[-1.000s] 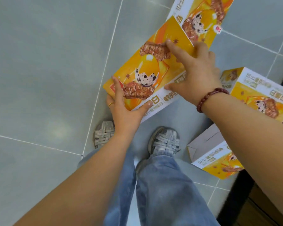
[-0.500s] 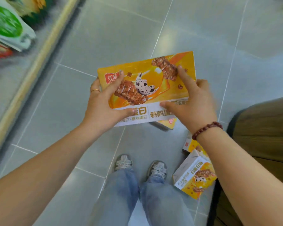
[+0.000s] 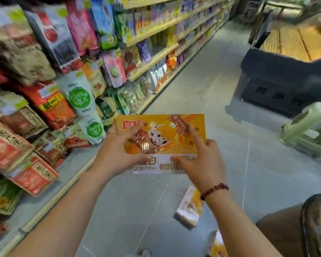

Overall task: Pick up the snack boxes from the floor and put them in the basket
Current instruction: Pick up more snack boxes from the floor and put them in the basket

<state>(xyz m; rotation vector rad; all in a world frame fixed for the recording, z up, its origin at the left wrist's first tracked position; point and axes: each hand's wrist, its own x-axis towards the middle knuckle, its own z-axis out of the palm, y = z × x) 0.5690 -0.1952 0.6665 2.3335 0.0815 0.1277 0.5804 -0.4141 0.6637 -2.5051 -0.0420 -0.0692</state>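
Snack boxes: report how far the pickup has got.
Done: nothing clearly in the basket, whose inside is barely visible. In hand: the left hand and right hand hold an orange box above the floor. Left: a second box and third box lie on the floor.

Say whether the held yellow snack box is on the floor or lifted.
Lifted: both the left hand and right hand grip the yellow snack box clear above the floor.
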